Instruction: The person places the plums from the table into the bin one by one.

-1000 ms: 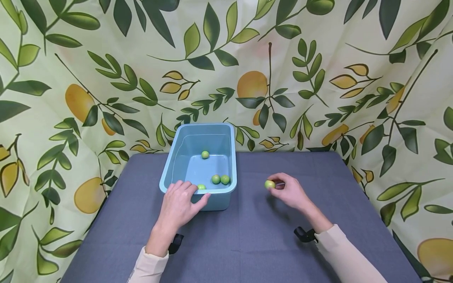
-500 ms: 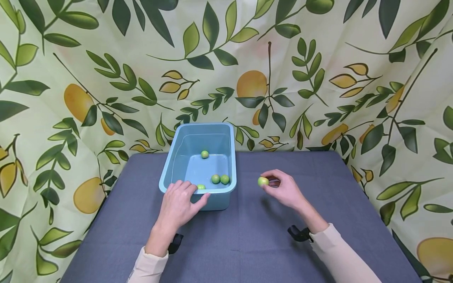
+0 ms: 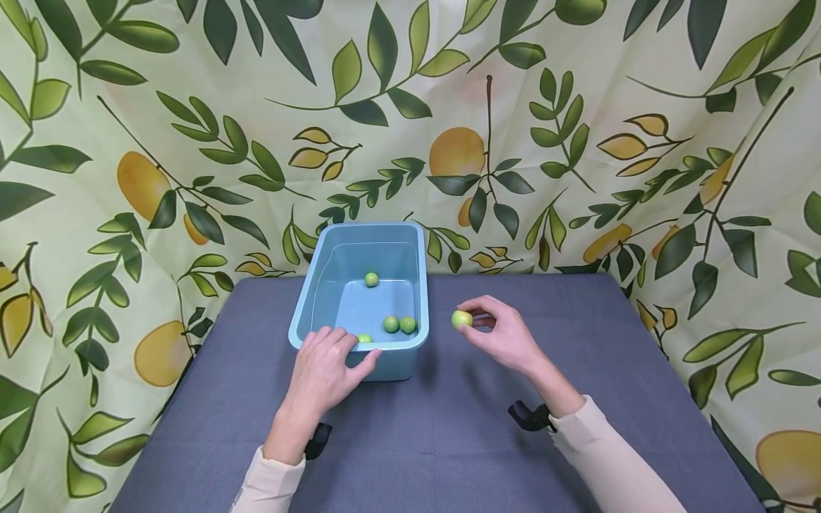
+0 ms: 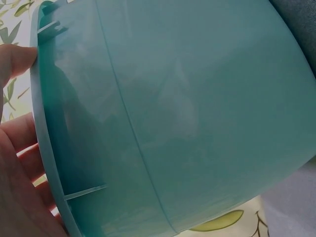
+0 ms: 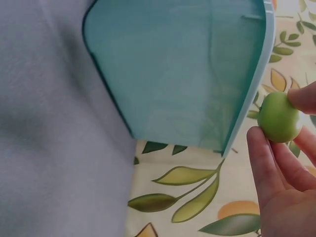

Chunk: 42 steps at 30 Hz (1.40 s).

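Note:
A light blue plastic bin (image 3: 378, 365) stands left of centre on the table. My left hand (image 3: 327, 367) holds its near rim, with the fingers over the edge and the thumb spread along it. The left wrist view shows the bin's outer wall (image 4: 187, 108) and the fingers passing behind the rim. My right hand (image 3: 503, 335) pinches a small, smooth, round green fruit (image 5: 279, 117) between thumb and fingertips, above the table to the right of the bin. Inside the bin lie several similar green fruits (image 3: 371, 279); one by the near wall is partly hidden by the rim.
A dark blue-grey cloth covers the table (image 3: 474, 442). Behind it and at the sides hangs a leaf-and-fruit patterned curtain (image 3: 385, 157), close to the bin's far end. A black wrist strap piece (image 3: 531, 416) juts out from the right wrist.
My right hand has moved left and slightly up toward the bin, carrying the green fruit. The left hand, the bin and the fruits in it have stayed put.

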Each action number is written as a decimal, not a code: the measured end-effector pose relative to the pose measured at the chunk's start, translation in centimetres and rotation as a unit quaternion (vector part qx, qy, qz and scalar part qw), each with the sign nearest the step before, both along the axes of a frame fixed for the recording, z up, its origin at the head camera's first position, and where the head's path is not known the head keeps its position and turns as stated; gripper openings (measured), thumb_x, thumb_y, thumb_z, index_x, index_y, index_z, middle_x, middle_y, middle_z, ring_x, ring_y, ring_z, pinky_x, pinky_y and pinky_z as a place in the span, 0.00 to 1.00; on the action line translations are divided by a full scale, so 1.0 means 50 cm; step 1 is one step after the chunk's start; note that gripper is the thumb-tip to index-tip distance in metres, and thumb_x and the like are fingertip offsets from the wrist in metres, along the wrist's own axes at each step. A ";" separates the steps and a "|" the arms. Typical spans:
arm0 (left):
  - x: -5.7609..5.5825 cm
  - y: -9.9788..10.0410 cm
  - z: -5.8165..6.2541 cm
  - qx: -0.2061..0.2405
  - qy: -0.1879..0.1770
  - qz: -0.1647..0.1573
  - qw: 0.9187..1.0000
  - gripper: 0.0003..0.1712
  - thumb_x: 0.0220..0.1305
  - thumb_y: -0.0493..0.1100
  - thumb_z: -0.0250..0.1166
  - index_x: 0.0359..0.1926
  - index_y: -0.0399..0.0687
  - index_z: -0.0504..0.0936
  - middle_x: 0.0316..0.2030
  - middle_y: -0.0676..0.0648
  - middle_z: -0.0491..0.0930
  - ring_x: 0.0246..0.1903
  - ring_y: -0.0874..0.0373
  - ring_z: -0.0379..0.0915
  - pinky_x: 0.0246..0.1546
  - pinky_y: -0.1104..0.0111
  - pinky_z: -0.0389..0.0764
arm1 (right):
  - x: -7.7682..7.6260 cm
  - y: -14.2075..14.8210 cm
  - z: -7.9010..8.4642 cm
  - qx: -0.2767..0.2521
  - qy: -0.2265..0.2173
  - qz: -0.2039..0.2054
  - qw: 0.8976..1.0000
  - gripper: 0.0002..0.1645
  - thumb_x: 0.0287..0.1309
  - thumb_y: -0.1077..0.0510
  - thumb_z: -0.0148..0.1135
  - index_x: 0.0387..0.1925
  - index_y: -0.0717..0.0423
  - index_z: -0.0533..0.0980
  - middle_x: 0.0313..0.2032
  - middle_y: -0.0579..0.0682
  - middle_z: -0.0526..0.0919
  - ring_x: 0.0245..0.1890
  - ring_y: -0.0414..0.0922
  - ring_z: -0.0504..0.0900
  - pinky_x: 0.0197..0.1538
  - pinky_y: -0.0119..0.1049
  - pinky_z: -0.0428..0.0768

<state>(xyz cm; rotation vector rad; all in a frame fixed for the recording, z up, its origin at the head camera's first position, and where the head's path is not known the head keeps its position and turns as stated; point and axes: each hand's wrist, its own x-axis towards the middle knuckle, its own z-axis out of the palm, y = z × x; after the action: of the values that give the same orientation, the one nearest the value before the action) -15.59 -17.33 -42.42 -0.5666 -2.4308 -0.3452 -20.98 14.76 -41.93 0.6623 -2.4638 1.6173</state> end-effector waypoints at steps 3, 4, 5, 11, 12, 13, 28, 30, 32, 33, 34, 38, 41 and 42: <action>0.000 0.000 0.001 0.000 -0.001 0.000 1.000 0.20 0.58 0.57 0.69 0.28 0.44 0.84 0.26 0.49 0.80 0.27 0.52 0.70 0.30 0.61 0.69 | -0.001 -0.009 0.012 0.000 0.005 0.004 1.000 0.16 0.58 0.61 0.72 0.49 0.56 0.83 0.46 0.50 0.83 0.44 0.46 0.84 0.52 0.44 0.82; 0.000 0.001 0.001 0.000 -0.001 0.000 1.000 0.20 0.58 0.57 0.69 0.28 0.44 0.84 0.26 0.49 0.80 0.27 0.52 0.70 0.30 0.61 0.69 | -0.001 -0.012 0.015 0.002 0.007 0.004 1.000 0.16 0.58 0.61 0.72 0.49 0.56 0.83 0.46 0.50 0.83 0.44 0.45 0.84 0.52 0.43 0.82; 0.000 0.001 0.001 0.001 -0.001 0.000 1.000 0.20 0.58 0.57 0.69 0.28 0.44 0.84 0.26 0.49 0.80 0.27 0.52 0.70 0.30 0.61 0.69 | -0.001 -0.015 0.019 0.002 0.009 0.006 1.000 0.16 0.58 0.61 0.72 0.49 0.56 0.83 0.46 0.49 0.83 0.44 0.45 0.84 0.52 0.43 0.82; 0.002 0.002 0.000 0.000 -0.005 0.002 1.000 0.20 0.58 0.57 0.69 0.28 0.45 0.84 0.25 0.50 0.79 0.27 0.53 0.70 0.30 0.62 0.68 | -0.007 -0.029 0.035 -0.006 0.028 0.015 0.999 0.16 0.58 0.62 0.72 0.49 0.55 0.83 0.46 0.48 0.84 0.44 0.44 0.83 0.51 0.39 0.82; 0.002 0.002 0.000 -0.001 -0.006 0.003 1.000 0.20 0.58 0.57 0.69 0.28 0.45 0.84 0.25 0.50 0.79 0.27 0.53 0.70 0.30 0.62 0.68 | -0.008 -0.031 0.037 -0.007 0.031 0.016 0.999 0.16 0.58 0.62 0.72 0.49 0.55 0.83 0.46 0.48 0.84 0.44 0.44 0.83 0.51 0.40 0.82; 0.002 0.002 0.000 -0.001 -0.006 0.003 1.000 0.20 0.58 0.57 0.69 0.28 0.45 0.84 0.25 0.50 0.79 0.27 0.53 0.69 0.30 0.62 0.68 | -0.009 -0.034 0.039 -0.008 0.033 0.018 0.999 0.16 0.58 0.62 0.71 0.49 0.56 0.83 0.46 0.49 0.84 0.44 0.44 0.83 0.51 0.40 0.82; -0.003 0.005 0.001 -0.003 -0.002 -0.003 1.000 0.19 0.58 0.57 0.69 0.27 0.45 0.83 0.24 0.51 0.77 0.25 0.54 0.67 0.29 0.63 0.67 | -0.021 -0.071 0.070 -0.024 0.042 0.032 0.998 0.17 0.58 0.63 0.71 0.50 0.58 0.83 0.47 0.52 0.83 0.44 0.46 0.84 0.52 0.44 0.82; -0.003 0.005 0.001 -0.004 -0.002 -0.001 1.000 0.19 0.58 0.57 0.69 0.27 0.45 0.83 0.24 0.51 0.77 0.25 0.54 0.67 0.29 0.63 0.67 | -0.022 -0.077 0.073 -0.026 0.044 0.036 0.998 0.17 0.58 0.63 0.71 0.50 0.59 0.83 0.47 0.52 0.83 0.44 0.47 0.84 0.53 0.43 0.82; -0.003 0.004 0.002 -0.004 -0.002 0.001 1.000 0.20 0.58 0.57 0.69 0.27 0.45 0.83 0.24 0.50 0.78 0.26 0.53 0.68 0.29 0.63 0.67 | -0.024 -0.083 0.075 -0.028 0.045 0.040 0.998 0.17 0.58 0.63 0.72 0.50 0.59 0.82 0.47 0.53 0.83 0.45 0.48 0.84 0.53 0.42 0.82; -0.002 0.004 0.003 -0.004 -0.003 0.002 1.000 0.20 0.58 0.57 0.69 0.27 0.45 0.83 0.25 0.50 0.78 0.26 0.53 0.68 0.29 0.62 0.68 | -0.025 -0.085 0.075 -0.028 0.045 0.042 0.998 0.18 0.59 0.63 0.71 0.51 0.60 0.82 0.48 0.53 0.83 0.45 0.48 0.84 0.53 0.42 0.82; -0.002 0.004 0.003 -0.004 -0.003 0.003 1.000 0.20 0.58 0.57 0.69 0.27 0.45 0.83 0.25 0.50 0.78 0.26 0.53 0.68 0.29 0.62 0.68 | -0.026 -0.087 0.075 -0.028 0.044 0.043 0.998 0.18 0.59 0.62 0.71 0.51 0.61 0.82 0.48 0.54 0.83 0.45 0.48 0.84 0.53 0.42 0.82; -0.001 0.003 0.003 -0.006 -0.005 0.001 1.000 0.20 0.58 0.57 0.69 0.27 0.45 0.83 0.25 0.50 0.78 0.26 0.53 0.68 0.29 0.62 0.68 | -0.031 -0.096 0.074 -0.023 0.044 0.041 0.998 0.19 0.58 0.64 0.71 0.52 0.62 0.82 0.49 0.54 0.83 0.45 0.49 0.84 0.53 0.42 0.82; 0.000 0.000 0.003 -0.010 -0.003 0.001 1.000 0.20 0.58 0.58 0.69 0.28 0.45 0.84 0.25 0.50 0.78 0.26 0.53 0.68 0.29 0.63 0.68 | -0.035 -0.106 0.073 -0.026 0.050 0.042 0.998 0.19 0.57 0.65 0.71 0.51 0.61 0.82 0.48 0.54 0.83 0.45 0.50 0.85 0.53 0.45 0.82; 0.000 -0.001 0.004 -0.010 -0.001 0.002 1.000 0.20 0.58 0.58 0.70 0.28 0.45 0.84 0.25 0.50 0.78 0.26 0.53 0.69 0.29 0.62 0.68 | -0.037 -0.111 0.074 -0.026 0.053 0.043 0.997 0.19 0.57 0.65 0.71 0.51 0.61 0.82 0.48 0.54 0.83 0.45 0.50 0.85 0.53 0.46 0.82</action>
<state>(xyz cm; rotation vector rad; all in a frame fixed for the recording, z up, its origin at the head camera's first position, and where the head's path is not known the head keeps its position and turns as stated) -15.59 -17.38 -42.23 -0.5697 -2.4404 -0.3202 -22.85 9.20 -38.25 0.8351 -2.3407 1.6243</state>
